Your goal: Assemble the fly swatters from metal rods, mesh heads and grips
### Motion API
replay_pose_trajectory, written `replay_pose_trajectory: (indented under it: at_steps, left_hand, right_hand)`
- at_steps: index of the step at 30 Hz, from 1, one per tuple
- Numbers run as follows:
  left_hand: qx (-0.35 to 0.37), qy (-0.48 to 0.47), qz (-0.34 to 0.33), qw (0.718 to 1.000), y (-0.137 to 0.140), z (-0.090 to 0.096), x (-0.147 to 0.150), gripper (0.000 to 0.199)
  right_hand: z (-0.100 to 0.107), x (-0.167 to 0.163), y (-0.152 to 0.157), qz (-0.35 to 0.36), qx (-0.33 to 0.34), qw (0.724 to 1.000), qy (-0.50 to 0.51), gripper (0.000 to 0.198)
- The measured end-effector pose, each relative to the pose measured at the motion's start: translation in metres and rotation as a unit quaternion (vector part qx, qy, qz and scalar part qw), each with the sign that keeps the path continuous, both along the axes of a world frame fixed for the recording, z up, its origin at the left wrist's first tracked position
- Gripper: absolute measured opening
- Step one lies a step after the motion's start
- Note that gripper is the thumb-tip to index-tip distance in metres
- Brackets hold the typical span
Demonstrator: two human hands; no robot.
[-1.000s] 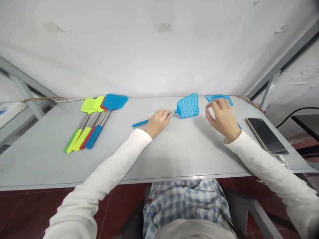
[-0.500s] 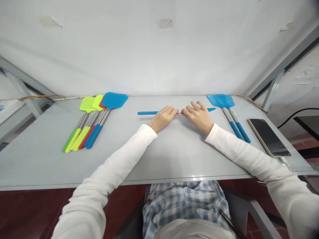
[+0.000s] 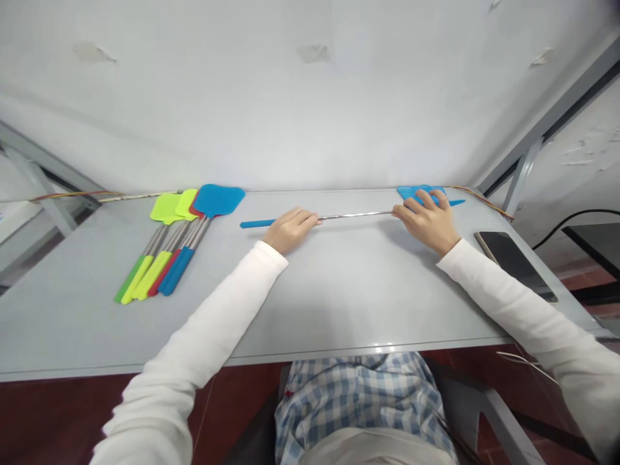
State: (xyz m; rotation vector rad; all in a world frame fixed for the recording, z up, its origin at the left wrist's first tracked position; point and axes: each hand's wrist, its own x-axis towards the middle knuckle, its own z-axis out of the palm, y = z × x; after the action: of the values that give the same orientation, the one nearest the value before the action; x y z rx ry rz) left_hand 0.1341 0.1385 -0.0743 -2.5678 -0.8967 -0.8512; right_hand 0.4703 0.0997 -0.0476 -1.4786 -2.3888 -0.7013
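Across the middle of the table lies a telescopic fly swatter, held level with a long stretch of its thin metal rod showing. My left hand is closed round it where the blue handle meets the rod. At the other end my right hand pinches the rod close to the blue head, which is seen edge-on and partly hidden by the fingers. Behind my right hand shows part of the mesh heads of the blue fly swatters; their handles are hidden by the hand and sleeve.
To the left lie several fly swatters in green, yellow, red and blue, fanned together. A phone rests near the right edge of the grey table. The white wall rises behind, with cables along its foot.
My hands have drawn apart, the left to the left and the right to the right. The swatter's metal rod has lengthened between them. My right hand now covers much of the blue swatters.
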Motion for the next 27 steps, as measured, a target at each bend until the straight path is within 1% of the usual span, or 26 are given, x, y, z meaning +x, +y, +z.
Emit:
replay_pose_trajectory:
  at_steps: [2, 5, 8, 10, 12, 14, 17, 19, 23, 25, 27]
  left_hand:
    - [-0.013, -0.01, 0.009, 1.0, 0.001, 0.001, 0.002, 0.031]
    - [0.016, -0.015, 0.027, 0.999, -0.003, 0.001, 0.014, 0.032]
    - [0.044, -0.016, 0.051, 0.998, -0.011, 0.002, 0.023, 0.033]
    - [0.039, -0.011, 0.066, 0.997, -0.014, 0.002, 0.024, 0.038]
    - [0.028, 0.006, 0.063, 0.998, -0.015, 0.003, 0.024, 0.041]
    - [0.025, 0.025, 0.05, 0.998, -0.015, 0.005, 0.022, 0.042]
    - [0.027, 0.035, 0.043, 0.998, -0.015, 0.009, 0.017, 0.039]
    - [0.013, 0.024, 0.047, 0.999, -0.014, 0.011, 0.01, 0.037]
    - [-0.012, 0.012, 0.049, 0.999, -0.013, 0.016, -0.005, 0.037]
    - [0.001, 0.028, 0.046, 0.999, -0.011, 0.017, -0.009, 0.038]
    - [0.018, 0.038, 0.047, 0.998, -0.01, 0.019, -0.01, 0.039]
  right_hand:
    - [0.0, 0.001, 0.0, -0.005, 0.023, 1.0, -0.008, 0.025]
    - [-0.003, -0.019, -0.002, 0.018, 0.063, 0.997, -0.031, 0.03]
    - [-0.005, -0.045, -0.003, 0.031, 0.049, 0.998, -0.033, 0.036]
    - [-0.004, -0.055, -0.002, 0.033, 0.032, 0.999, -0.017, 0.039]
    - [-0.002, -0.057, 0.001, 0.042, 0.031, 0.999, -0.005, 0.038]
    - [-0.001, -0.053, 0.003, 0.058, 0.032, 0.998, -0.005, 0.038]
    - [0.001, -0.033, 0.007, 0.07, 0.024, 0.997, -0.011, 0.037]
    - [0.003, -0.013, 0.007, 0.054, 0.017, 0.998, -0.011, 0.038]
    - [0.01, 0.024, 0.005, -0.012, 0.001, 1.0, -0.002, 0.042]
    - [0.013, 0.033, 0.004, -0.027, -0.014, 1.0, 0.007, 0.043]
    - [0.015, 0.034, 0.003, -0.029, -0.024, 0.999, 0.016, 0.042]
